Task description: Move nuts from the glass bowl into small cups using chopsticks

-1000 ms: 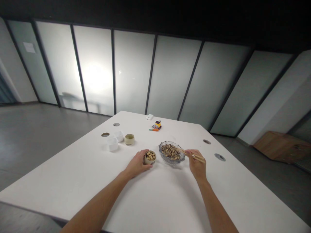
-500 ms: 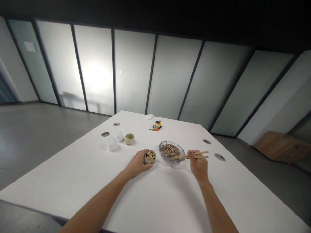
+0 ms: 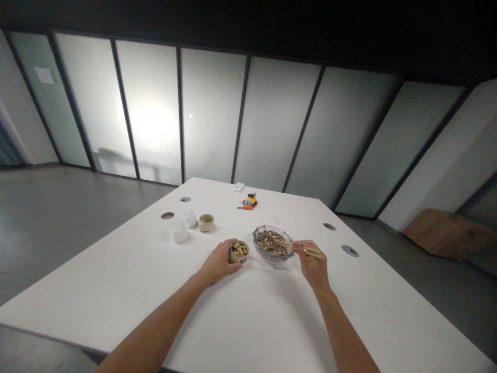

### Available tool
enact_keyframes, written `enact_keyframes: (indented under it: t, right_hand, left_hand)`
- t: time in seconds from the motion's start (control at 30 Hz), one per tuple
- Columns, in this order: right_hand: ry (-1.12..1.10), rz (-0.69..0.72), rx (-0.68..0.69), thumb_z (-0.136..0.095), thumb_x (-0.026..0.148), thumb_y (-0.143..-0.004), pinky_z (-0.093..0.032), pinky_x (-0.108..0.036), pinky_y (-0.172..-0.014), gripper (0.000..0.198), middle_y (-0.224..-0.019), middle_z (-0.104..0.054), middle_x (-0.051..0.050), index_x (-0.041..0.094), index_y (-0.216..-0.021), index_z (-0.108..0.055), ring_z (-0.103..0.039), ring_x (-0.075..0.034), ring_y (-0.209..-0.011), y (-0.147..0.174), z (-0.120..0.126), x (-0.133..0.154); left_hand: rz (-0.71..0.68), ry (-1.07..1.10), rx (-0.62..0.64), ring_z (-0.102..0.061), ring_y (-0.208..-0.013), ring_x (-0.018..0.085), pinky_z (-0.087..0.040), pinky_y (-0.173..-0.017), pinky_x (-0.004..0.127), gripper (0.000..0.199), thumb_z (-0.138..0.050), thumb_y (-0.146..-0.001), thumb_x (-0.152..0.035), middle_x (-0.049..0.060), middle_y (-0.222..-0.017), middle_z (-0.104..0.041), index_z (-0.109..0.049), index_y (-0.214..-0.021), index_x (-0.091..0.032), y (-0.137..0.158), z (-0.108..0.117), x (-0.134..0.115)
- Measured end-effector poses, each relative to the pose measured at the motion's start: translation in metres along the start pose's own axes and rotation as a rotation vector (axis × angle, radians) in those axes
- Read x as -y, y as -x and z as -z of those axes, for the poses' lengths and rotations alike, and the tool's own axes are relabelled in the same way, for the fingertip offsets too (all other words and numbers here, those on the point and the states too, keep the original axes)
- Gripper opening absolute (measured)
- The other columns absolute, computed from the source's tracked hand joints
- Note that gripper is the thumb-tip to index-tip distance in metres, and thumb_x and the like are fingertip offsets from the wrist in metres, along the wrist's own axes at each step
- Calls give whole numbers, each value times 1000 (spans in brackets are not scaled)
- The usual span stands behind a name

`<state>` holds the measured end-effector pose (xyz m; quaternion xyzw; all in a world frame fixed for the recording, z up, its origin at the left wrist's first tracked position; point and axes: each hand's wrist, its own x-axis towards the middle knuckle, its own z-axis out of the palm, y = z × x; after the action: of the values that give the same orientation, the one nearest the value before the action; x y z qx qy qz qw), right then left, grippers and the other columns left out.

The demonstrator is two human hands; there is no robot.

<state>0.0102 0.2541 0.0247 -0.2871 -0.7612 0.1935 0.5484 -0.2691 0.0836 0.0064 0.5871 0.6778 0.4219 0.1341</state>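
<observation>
Status of the left hand (image 3: pixel 219 263): your thumb and fingers are curved around the small ceramic cup (image 3: pixel 237 260), opened only as far as its width, and hold it from the left side. The cup appears to rest upright on the white table (image 3: pixel 233 321), just beside the glass bowl.

Status of the right hand (image 3: pixel 313 267): your fingers are closed around the wooden chopsticks (image 3: pixel 286 244), whose tips reach over the rim of the scalloped glass bowl (image 3: pixel 261 250) into its contents. Whether the tips grip a piece cannot be told at this size.

Progress, completed portion: the cup contains unshelled peanuts (image 3: pixel 239 249), heaped close to its rim. No seeds can be made out among them. Judged by this level, the cup has little room left.

Progress, outstanding portion: the glass bowl contains a mixture of dark seeds (image 3: pixel 268 241), apparently sunflower, with paler peanuts visible among them. Judged by this mixture, the picking-out is well advanced but incomplete. The exact count of peanuts left in the bowl cannot be read.

Other containers: the pale green cup (image 3: pixel 206 226) and the white plastic containers (image 3: pixel 179 232) stand beyond your left hand, untouched; no peanuts are visible in them.
</observation>
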Motion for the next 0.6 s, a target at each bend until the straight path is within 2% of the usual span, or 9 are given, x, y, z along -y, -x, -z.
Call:
enact_keyframes:
  t: [0.3,0.6]
  right_hand:
    - [34,-5,-136,-60,67,-97,-62,-37,-72,51,-88,-76,-9,20,-84,-76,-74,-23,-77,-3,1,0]
    - [80,-72,-132,-51,74,-97,-59,-36,-72,60,-86,-78,-10,20,-85,-72,-77,-25,-79,-2,1,-1]
  left_hand:
    - [-1,1,7,-61,-133,35,-47,-117,50,75,-87,-71,-28,14,-141,-67,-59,-141,-21,0,-2,2]
    - [-1,9,-8,-64,-130,35,-49,-114,49,71,-87,-70,-28,12,-138,-69,-62,-137,-23,0,-1,-1]
